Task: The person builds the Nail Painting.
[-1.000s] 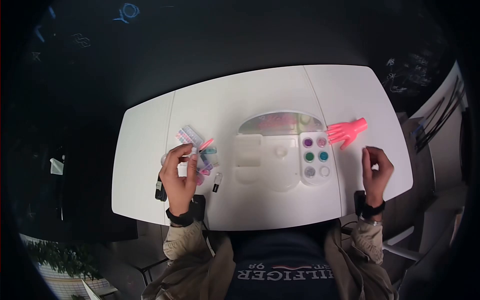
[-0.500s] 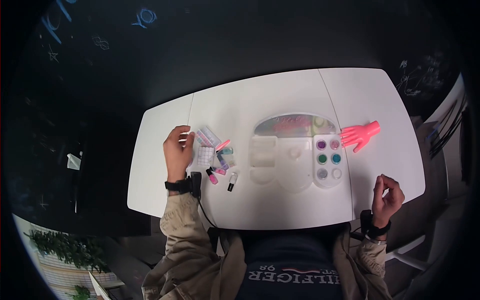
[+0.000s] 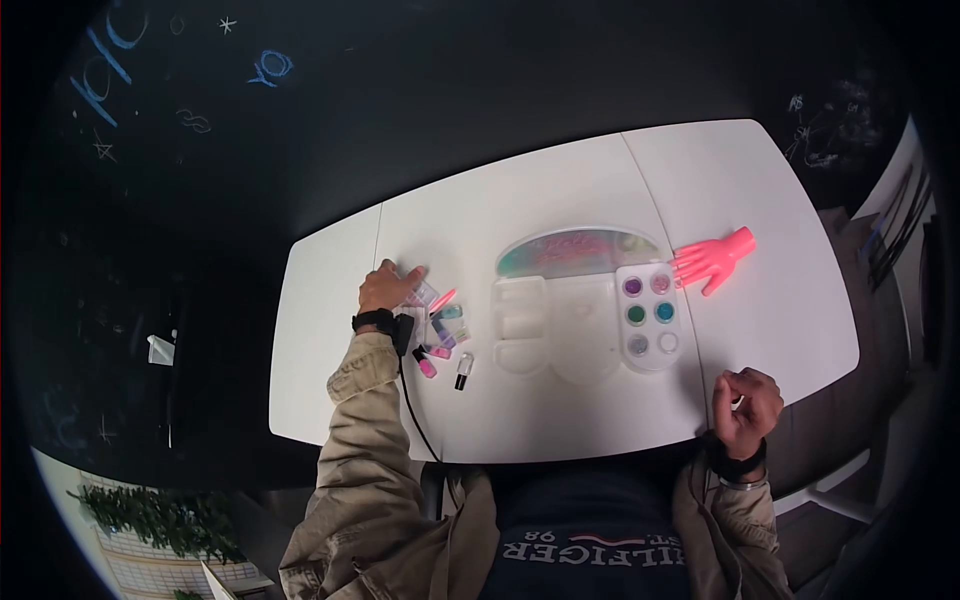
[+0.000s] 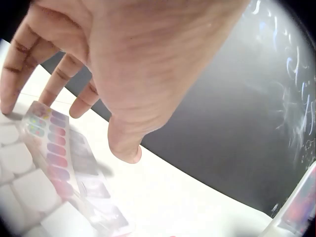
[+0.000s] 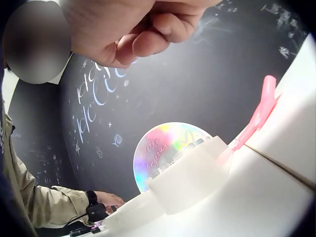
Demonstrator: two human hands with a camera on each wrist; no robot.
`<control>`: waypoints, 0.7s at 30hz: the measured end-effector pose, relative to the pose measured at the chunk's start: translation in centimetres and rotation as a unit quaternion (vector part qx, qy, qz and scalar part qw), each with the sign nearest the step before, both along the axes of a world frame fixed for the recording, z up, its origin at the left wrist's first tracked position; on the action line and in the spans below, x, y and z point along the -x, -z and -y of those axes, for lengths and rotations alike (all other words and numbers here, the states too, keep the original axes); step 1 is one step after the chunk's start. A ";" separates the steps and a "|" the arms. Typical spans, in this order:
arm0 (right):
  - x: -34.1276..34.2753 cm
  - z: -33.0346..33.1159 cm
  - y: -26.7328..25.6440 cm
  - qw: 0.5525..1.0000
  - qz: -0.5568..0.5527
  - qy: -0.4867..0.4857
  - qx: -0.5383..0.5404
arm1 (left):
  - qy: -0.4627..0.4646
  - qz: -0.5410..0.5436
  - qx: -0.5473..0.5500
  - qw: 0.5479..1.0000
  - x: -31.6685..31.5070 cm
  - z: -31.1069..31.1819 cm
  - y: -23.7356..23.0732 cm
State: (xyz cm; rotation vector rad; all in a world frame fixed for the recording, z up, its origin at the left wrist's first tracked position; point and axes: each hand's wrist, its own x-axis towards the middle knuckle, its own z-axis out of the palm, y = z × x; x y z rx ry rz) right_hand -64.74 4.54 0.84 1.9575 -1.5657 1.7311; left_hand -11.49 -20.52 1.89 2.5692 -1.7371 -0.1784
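Left hand (image 3: 390, 288) has shifted inward since the previous frame and is now over the white-celled case (image 4: 34, 190), partly covering it in the head view; its fingers are spread, thumb well apart, and contact with the case cannot be determined. Right hand (image 3: 748, 408) is loosely curled near the near right edge, nothing visible in its grasp. White worktop (image 3: 780, 330) carries all items. At its middle lies a white tray (image 3: 575, 335) with an iridescent panel (image 5: 163, 148) along its far side. Pink model hand (image 3: 712, 262) lies just right of the tray. Beside the white-celled case, below the left hand, is a clear nail packet (image 4: 58, 153). A clear bottle (image 3: 464, 370) with a black cap lies nearby. Six small pots (image 3: 633, 287) sit at the tray's right end.
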 end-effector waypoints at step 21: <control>-0.8 0.5 0.9 0.998 -0.004 -0.067 -0.010 | 0.128 -0.230 0.317 0.911 5.9 -2.5 -7.2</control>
